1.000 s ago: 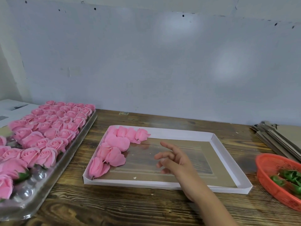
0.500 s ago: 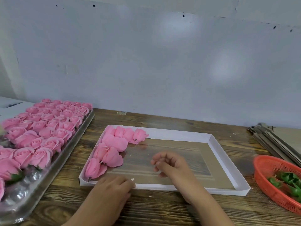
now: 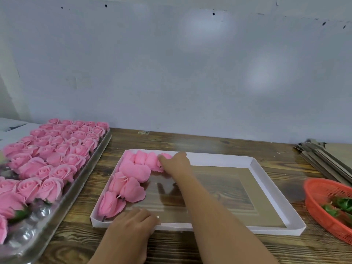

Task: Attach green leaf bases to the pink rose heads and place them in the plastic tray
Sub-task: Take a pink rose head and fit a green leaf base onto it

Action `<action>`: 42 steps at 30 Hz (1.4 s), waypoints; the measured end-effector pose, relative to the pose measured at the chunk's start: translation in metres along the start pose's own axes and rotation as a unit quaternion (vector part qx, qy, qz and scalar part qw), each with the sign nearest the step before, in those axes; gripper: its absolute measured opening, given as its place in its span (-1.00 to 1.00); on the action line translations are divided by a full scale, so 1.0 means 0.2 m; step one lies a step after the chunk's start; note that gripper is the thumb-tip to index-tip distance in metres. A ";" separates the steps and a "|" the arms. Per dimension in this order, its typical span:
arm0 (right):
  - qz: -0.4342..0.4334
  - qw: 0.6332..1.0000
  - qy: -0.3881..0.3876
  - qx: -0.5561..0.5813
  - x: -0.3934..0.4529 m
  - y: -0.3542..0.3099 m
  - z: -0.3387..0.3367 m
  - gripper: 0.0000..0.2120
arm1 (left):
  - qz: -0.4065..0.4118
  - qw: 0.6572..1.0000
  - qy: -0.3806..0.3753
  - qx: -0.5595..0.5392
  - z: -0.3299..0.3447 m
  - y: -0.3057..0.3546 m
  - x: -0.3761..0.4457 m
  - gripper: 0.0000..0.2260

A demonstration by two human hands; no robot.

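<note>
The wooden counter (image 3: pixel 209 145) fills the lower half of the frame, with a pale, pitted wall behind it. At lower left sits my clear plastic tray (image 3: pixel 62 202), nearly full of finished pink roses (image 3: pixel 57 155). In the middle lies a flat white box (image 3: pixel 266 197) with loose rose heads (image 3: pixel 131 185) along its left and far edges. At lower right, a red basket (image 3: pixel 323 195) holds the green leaf bases (image 3: pixel 341 204).

My right hand (image 3: pixel 176 161) reaches to the far row, fingers curled on a rose head there; whether I have it pinched I cannot tell. My left hand (image 3: pixel 133 223) rests on the box's near rim, fingers loosely curled.

The heads look light, soft and easily crushed, so I would take one low at its base, not by the petals.
</note>
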State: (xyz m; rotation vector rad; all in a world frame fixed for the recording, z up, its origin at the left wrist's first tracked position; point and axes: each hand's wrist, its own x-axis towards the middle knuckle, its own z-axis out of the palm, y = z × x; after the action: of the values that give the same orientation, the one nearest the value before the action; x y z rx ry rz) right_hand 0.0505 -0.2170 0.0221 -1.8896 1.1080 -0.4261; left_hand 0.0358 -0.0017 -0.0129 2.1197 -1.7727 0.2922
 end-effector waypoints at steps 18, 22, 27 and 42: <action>-0.022 0.977 -0.059 0.204 -0.12 0.09 -0.24 -0.79 | -0.097 0.990 0.036 -0.100 -0.06 0.05 -0.01 -0.63; -0.063 0.959 -0.109 0.253 -0.34 0.13 -0.41 -0.65 | -0.242 0.945 0.036 -0.220 -0.09 0.08 0.09 -0.68; -0.173 0.955 -0.147 0.188 -0.52 0.19 -0.49 -0.68 | -0.224 0.811 -0.056 -0.538 -0.14 0.17 0.31 -0.60; -0.279 0.943 -0.025 0.182 -0.64 0.33 -0.38 -0.62 | -0.208 0.664 0.026 -0.718 0.02 0.30 0.43 -0.62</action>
State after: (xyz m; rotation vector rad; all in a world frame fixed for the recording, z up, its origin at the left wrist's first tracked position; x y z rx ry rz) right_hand -0.1041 -0.1652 0.0267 -1.8398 0.3990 -0.8317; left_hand -0.0073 -0.0898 0.0246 1.1074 -0.7353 -0.8920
